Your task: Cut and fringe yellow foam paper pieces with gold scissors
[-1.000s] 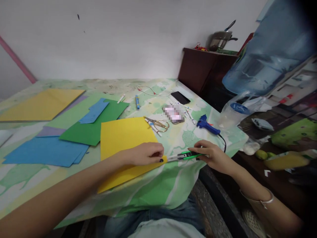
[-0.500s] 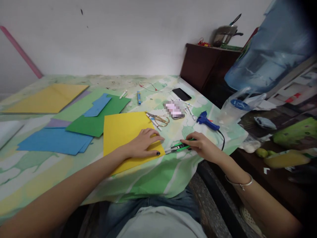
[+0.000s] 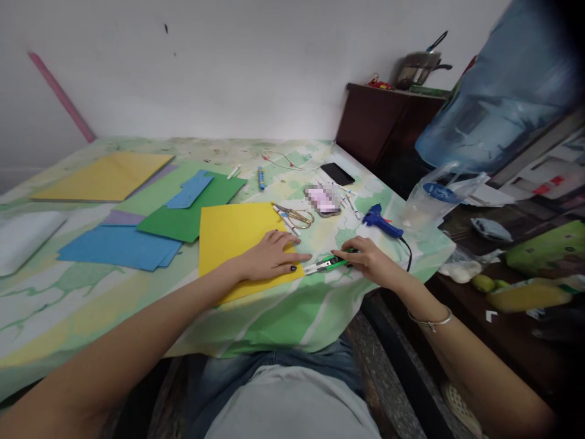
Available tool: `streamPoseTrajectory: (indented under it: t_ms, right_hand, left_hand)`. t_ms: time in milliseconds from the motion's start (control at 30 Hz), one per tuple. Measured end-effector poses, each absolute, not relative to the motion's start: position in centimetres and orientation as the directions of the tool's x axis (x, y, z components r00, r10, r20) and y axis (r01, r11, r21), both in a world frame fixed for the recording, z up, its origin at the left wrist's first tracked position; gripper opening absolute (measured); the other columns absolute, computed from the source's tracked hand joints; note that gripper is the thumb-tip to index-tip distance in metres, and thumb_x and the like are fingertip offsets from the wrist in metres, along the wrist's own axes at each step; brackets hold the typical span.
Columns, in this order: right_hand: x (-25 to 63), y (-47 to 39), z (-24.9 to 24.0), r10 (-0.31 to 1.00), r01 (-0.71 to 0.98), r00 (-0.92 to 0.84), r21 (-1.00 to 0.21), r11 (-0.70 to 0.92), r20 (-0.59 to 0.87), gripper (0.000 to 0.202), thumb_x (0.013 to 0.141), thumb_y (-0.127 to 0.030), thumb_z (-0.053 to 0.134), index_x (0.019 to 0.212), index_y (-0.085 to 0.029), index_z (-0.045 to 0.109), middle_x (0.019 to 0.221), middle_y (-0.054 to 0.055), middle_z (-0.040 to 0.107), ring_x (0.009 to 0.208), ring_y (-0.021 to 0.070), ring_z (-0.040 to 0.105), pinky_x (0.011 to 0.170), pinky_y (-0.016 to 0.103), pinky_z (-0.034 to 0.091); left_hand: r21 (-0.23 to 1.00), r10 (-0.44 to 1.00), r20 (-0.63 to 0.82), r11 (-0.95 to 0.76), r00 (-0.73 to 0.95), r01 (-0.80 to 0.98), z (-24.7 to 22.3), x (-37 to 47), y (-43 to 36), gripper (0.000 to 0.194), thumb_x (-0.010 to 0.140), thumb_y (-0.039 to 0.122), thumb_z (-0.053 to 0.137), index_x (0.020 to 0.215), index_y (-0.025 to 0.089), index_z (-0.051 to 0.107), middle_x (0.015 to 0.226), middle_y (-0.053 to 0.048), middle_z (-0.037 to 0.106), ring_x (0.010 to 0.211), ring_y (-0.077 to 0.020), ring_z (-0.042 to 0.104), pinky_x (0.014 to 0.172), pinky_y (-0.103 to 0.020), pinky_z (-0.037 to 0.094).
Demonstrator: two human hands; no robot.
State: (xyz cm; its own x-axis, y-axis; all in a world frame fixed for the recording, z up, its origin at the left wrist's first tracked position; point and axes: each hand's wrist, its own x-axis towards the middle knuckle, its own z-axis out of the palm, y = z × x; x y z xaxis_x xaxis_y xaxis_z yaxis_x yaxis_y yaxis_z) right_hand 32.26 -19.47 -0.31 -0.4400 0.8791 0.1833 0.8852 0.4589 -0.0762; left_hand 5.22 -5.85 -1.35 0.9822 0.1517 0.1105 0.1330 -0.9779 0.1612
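Note:
My left hand (image 3: 270,257) lies flat with fingers spread on a yellow sheet of paper (image 3: 235,235), pressing near its right edge. In my right hand (image 3: 368,259) is a green box cutter (image 3: 329,263), its blade extended and pointing left at the sheet's lower right corner. Whether the blade touches the paper I cannot tell. Just beyond the left hand, gold-handled scissors (image 3: 299,217) and a white marker (image 3: 287,221) lie partly over the sheet's upper right corner.
Blue sheets (image 3: 121,247), a green sheet (image 3: 180,225) and a tan board (image 3: 105,177) lie to the left. Toward the right are a pixelated phone (image 3: 322,200), a black phone (image 3: 338,174), a blue glue gun (image 3: 382,221) and a plastic bag (image 3: 423,201). A large water bottle (image 3: 493,116) stands beyond.
The camera view has shifted slightly, moving the table items a little right. Both hands keep nearly the same pose, and the cutter stays at the sheet's corner.

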Motion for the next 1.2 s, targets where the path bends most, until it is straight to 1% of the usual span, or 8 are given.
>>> streamPoseTrajectory:
  t_ms: [167, 300, 667, 767, 933, 1067, 1133, 1200]
  right_hand:
    - [32.3, -20.4, -0.4, 0.885, 0.896, -0.426, -0.047, 0.442, 0.188, 0.049, 0.081, -0.001, 0.040, 0.123, -0.021, 0.055, 0.099, 0.013, 0.055, 0.093, 0.0242, 0.048, 0.078, 0.038, 0.037]
    - [32.3, -21.6, -0.6, 0.896, 0.910, -0.396, -0.046, 0.412, 0.200, 0.052, 0.079, 0.002, 0.038, 0.123, -0.019, 0.054, 0.100, 0.014, 0.055, 0.093, 0.0249, 0.048, 0.077, 0.038, 0.036]
    - [31.5, -21.3, -0.8, 0.902, 0.907, -0.392, -0.090, 0.413, 0.183, 0.049, 0.080, -0.002, 0.041, 0.124, -0.021, 0.053, 0.099, 0.012, 0.055, 0.089, 0.0232, 0.048, 0.077, 0.037, 0.037]
    - [31.1, -21.3, -0.8, 0.902, 0.906, -0.392, -0.096, 0.413, 0.180, 0.051, 0.080, -0.002, 0.041, 0.125, -0.024, 0.052, 0.099, 0.011, 0.055, 0.090, 0.0236, 0.049, 0.077, 0.038, 0.037]
    - [31.3, -22.0, -0.5, 0.902, 0.901, -0.393, -0.119, 0.416, 0.182, 0.051, 0.079, 0.001, 0.040, 0.122, -0.022, 0.055, 0.099, 0.012, 0.055, 0.091, 0.0242, 0.049, 0.078, 0.039, 0.037]
    - [31.8, -22.8, -0.5, 0.901, 0.896, -0.389, -0.146, 0.418, 0.194, 0.051, 0.078, -0.001, 0.043, 0.123, -0.023, 0.054, 0.100, 0.011, 0.055, 0.091, 0.0238, 0.050, 0.078, 0.039, 0.040]
    - [32.1, -23.2, -0.6, 0.904, 0.901, -0.368, -0.159, 0.404, 0.217, 0.051, 0.078, -0.003, 0.044, 0.124, -0.022, 0.053, 0.100, 0.011, 0.055, 0.090, 0.0241, 0.051, 0.077, 0.039, 0.041]
    - [32.5, -23.6, -0.6, 0.910, 0.910, -0.332, -0.170, 0.378, 0.249, 0.049, 0.078, -0.004, 0.045, 0.123, -0.022, 0.054, 0.099, 0.012, 0.055, 0.090, 0.0249, 0.051, 0.076, 0.040, 0.042]
  left_hand:
    - [0.128, 0.142, 0.107, -0.983, 0.984, 0.128, -1.4, 5.2, -5.8, 0.042, 0.089, 0.045, 0.031, 0.130, 0.041, 0.039, 0.133, -0.009, 0.034, 0.116, -0.0291, 0.030, 0.097, -0.047, 0.019]
    - [0.137, 0.131, 0.124, -0.984, 0.984, 0.114, -1.8, 5.2, -5.5, 0.043, 0.088, 0.047, 0.032, 0.130, 0.041, 0.039, 0.133, -0.008, 0.034, 0.116, -0.0294, 0.031, 0.096, -0.048, 0.020]
    - [0.137, 0.128, 0.141, -0.985, 0.982, 0.109, -2.1, 5.4, -5.2, 0.043, 0.087, 0.049, 0.034, 0.130, 0.043, 0.039, 0.133, -0.006, 0.036, 0.117, -0.0288, 0.031, 0.096, -0.048, 0.021]
    - [0.135, 0.134, 0.136, -0.984, 0.982, 0.116, -2.0, 5.4, -5.3, 0.043, 0.087, 0.049, 0.034, 0.130, 0.043, 0.038, 0.132, -0.006, 0.036, 0.117, -0.0289, 0.031, 0.097, -0.048, 0.021]
    - [0.145, 0.138, 0.132, -0.982, 0.982, 0.118, -2.0, 5.4, -5.4, 0.043, 0.088, 0.049, 0.033, 0.130, 0.043, 0.039, 0.132, -0.007, 0.037, 0.118, -0.0288, 0.031, 0.097, -0.049, 0.022]
    - [0.194, 0.146, 0.154, -0.974, 0.977, 0.115, -2.1, 5.3, -5.1, 0.043, 0.086, 0.046, 0.040, 0.129, 0.041, 0.041, 0.132, -0.007, 0.040, 0.119, -0.0287, 0.033, 0.098, -0.049, 0.021]
    - [0.261, 0.150, 0.181, -0.960, 0.972, 0.099, -2.1, 5.1, -4.9, 0.043, 0.085, 0.044, 0.044, 0.128, 0.037, 0.044, 0.132, -0.007, 0.043, 0.120, -0.0270, 0.035, 0.099, -0.047, 0.022]
    - [0.349, 0.150, 0.216, -0.935, 0.965, 0.067, -2.1, 4.9, -4.7, 0.040, 0.084, 0.041, 0.049, 0.122, 0.031, 0.052, 0.129, -0.007, 0.048, 0.118, -0.0244, 0.039, 0.100, -0.043, 0.023]
